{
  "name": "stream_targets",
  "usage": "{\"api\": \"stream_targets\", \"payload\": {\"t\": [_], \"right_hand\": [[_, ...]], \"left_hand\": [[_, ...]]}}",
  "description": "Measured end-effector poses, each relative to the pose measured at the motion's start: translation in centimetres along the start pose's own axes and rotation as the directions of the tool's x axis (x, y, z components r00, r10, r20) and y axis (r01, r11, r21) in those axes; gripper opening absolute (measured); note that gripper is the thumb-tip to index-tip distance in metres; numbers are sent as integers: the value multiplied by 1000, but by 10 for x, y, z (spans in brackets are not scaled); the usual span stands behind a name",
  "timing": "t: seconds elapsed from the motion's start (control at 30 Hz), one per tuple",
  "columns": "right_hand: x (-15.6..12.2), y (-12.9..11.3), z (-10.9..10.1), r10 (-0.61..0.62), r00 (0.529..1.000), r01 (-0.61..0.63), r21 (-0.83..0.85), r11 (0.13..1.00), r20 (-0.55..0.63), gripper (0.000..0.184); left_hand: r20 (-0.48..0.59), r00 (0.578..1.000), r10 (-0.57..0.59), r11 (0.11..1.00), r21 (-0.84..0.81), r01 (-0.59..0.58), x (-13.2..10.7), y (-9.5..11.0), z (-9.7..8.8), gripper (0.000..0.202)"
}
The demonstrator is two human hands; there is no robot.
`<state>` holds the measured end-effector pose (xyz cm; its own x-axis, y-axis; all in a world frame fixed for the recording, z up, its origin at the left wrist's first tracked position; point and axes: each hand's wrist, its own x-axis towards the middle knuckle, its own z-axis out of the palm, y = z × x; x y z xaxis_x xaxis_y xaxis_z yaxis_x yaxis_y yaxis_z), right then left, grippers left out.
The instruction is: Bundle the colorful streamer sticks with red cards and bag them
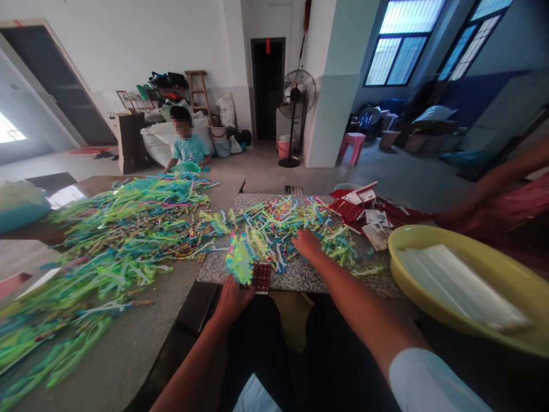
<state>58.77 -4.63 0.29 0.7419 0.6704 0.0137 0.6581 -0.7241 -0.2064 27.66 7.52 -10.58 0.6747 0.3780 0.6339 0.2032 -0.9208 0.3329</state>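
Observation:
At the near edge of a speckled stone tabletop (291,279), my left hand (231,297) is closed around the lower end of a bunch of neon green and blue strips (240,260). Right beside that hand lies a dark red card with rows of dots (262,277). My right hand (307,245) reaches into a loose pile of colourful thin sticks and strips (274,220). Its fingers are drawn together at the pile, and what they grip, if anything, is too small to make out.
A larger heap of similar strips (141,229) covers the table on my left. To the right stand a yellow basin (403,243) holding clear plastic packs (458,280) and more red cards (349,210). A person (191,149) sits across; another person's arm (497,177) shows at right.

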Motion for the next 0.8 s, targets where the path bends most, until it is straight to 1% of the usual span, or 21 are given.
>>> {"api": "stream_targets", "payload": {"t": [0.1,0.2,0.3,0.4,0.5,0.53,0.57,0.63,0.7,0.73,0.8], "right_hand": [[-8,-6,-5,-66,997,68,50,996,-32,31],[-25,-16,-6,-128,990,135,127,983,-59,35],[-47,-28,-2,-204,979,198,204,959,11,41],[-64,-37,3,-343,935,305,297,905,85,37],[-65,-39,3,-466,879,401,373,837,102,32],[-61,-38,1,-470,877,408,362,839,102,32],[-55,-35,-1,-447,889,396,327,858,96,32],[-40,-29,-5,-363,929,339,219,915,77,36],[-25,-23,-6,-312,946,302,110,947,87,42],[-19,-21,-5,-317,942,311,62,948,114,45],[-10,-18,-1,-355,917,364,-17,931,181,46]], "left_hand": [[2,1000,-18,1000,20,18,-1,0,1,40],[19,1000,-18,999,30,17,1,4,-1,41],[32,999,-7,1000,18,7,5,7,-4,39],[33,999,-6,1000,4,6,8,9,-7,38],[31,999,-16,1000,0,16,8,10,-8,40],[35,999,-15,1000,-5,16,8,10,-8,40],[39,999,-14,1000,-11,15,8,10,-8,40],[49,999,-7,1000,-27,8,8,10,-8,40],[57,998,-2,999,-44,4,8,10,-8,39],[56,998,-8,999,-51,11,8,10,-8,38],[55,998,-25,998,-63,28,9,10,-8,37]]}}
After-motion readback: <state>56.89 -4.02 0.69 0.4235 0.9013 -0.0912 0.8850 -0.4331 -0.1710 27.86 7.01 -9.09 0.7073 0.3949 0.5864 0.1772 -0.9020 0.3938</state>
